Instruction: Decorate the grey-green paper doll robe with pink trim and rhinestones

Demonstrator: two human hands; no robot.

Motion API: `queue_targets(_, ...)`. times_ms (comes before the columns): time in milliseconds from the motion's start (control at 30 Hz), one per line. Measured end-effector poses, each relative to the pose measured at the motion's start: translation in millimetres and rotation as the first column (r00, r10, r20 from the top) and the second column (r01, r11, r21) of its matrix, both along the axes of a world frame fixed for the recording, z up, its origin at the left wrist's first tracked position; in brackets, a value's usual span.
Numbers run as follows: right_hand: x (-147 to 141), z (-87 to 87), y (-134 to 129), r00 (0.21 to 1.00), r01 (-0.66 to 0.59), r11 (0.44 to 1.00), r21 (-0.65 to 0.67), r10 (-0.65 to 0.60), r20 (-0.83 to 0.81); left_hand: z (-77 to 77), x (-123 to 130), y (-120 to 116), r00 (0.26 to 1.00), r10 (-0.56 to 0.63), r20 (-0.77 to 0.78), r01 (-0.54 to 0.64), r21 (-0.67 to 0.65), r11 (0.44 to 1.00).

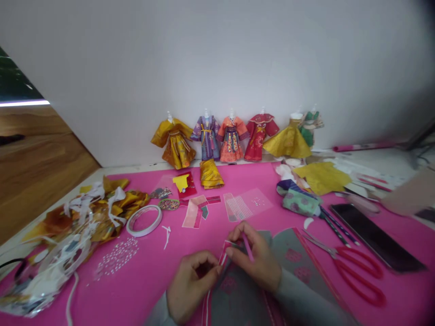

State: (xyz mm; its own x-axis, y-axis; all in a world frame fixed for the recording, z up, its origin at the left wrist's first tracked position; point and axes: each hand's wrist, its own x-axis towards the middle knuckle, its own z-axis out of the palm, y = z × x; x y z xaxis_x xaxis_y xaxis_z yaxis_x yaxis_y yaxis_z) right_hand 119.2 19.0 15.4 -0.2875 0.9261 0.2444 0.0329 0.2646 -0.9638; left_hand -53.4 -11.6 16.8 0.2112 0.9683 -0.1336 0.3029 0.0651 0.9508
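Note:
A grey cloth piece [234, 301] with pink patterns and a pink-and-white edge strip lies before me. My left hand [192, 285] pinches that edge between thumb and finger. At the top corner of the same cloth, my right hand [256, 260] grips the edge with thumb and index finger. A thin pink stick [248, 246], perhaps a pen or tool, is also tucked in the right hand's fingers. Beside it a second grey panel [295, 253] with pink motifs and a red border lies partly under my right forearm.
Red-handled scissors [356, 267], two pencils [336, 226] and a black phone [377, 237] lie at right. A tape roll [144, 221], fabric scraps [102, 208] and white gems [117, 256] sit at left. Small dressed figures [233, 138] line the wall.

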Motion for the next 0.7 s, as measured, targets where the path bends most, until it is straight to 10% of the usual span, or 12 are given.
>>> queue_targets(700,25,20.2,4,0.945,0.08,0.954,0.288,-0.164,0.282,2.6,1,5,0.995,0.064,-0.078,-0.065,-0.015,0.998)
